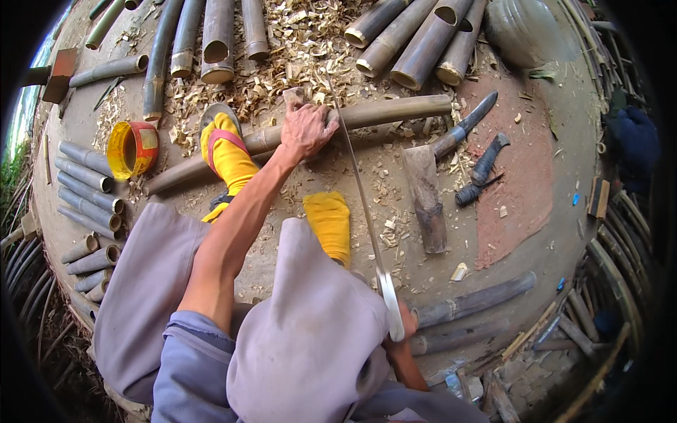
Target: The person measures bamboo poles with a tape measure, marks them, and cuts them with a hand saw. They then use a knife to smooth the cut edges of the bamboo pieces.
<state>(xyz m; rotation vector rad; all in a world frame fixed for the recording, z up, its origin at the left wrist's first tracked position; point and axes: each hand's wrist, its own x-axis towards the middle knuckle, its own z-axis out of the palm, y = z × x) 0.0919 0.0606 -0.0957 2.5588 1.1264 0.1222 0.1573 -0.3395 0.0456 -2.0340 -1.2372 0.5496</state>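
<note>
Left hand closed over the long bamboo pole, fingers wrapped around it, pressing it down on the chip-covered ground so as not to roll. Left foot in yellow sock also set on the pole, for more hold. Right hand low beside the knee, fingers gripping the handle of a long thin blade, its tip reaching to the pole.

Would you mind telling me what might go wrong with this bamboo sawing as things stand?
1. The left hand grips the bamboo pole right beside the saw blade; a slip might cut the fingers.
2. The sandalled foot pinning the pole wears only a yellow sock, close to the cut.
3. Knives lie loose among shavings, possibly underfoot.
</note>
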